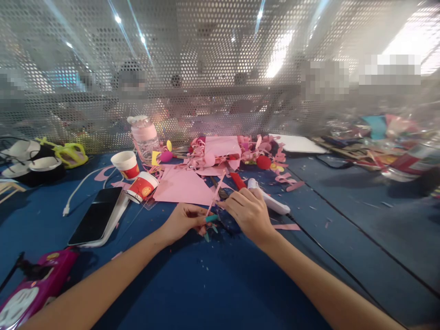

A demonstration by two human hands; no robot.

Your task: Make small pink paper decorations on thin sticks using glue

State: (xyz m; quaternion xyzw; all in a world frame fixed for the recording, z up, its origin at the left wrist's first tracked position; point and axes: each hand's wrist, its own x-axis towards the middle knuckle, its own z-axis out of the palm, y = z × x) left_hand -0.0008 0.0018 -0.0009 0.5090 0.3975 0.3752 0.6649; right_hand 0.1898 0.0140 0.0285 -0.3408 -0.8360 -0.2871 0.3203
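Gripping a small teal piece [211,219] between thumb and fingers of the left hand [187,221], just above the blue table [213,293], near its middle. Noted close against the same grip: a narrow pink strip [213,196], slanting upward. Found just to the right: the right hand [248,211], fingers bent and turned downward; cannot tell whether grasping anything, fingertips being partly hidden. Observed beside the right hand: a white tool [275,200] with a black cord [319,247], and a red handle [237,180]. Recorded beyond both hands: a flat pink sheet [184,185], backed by a heap of curled pink paper [222,149]. Located farther left: two paper cups [142,185], one upright, one tilted; a dark-screened phone [98,215]; a magenta case [41,284] near the lower corner. Seen behind everything: a perforated screen [206,55].
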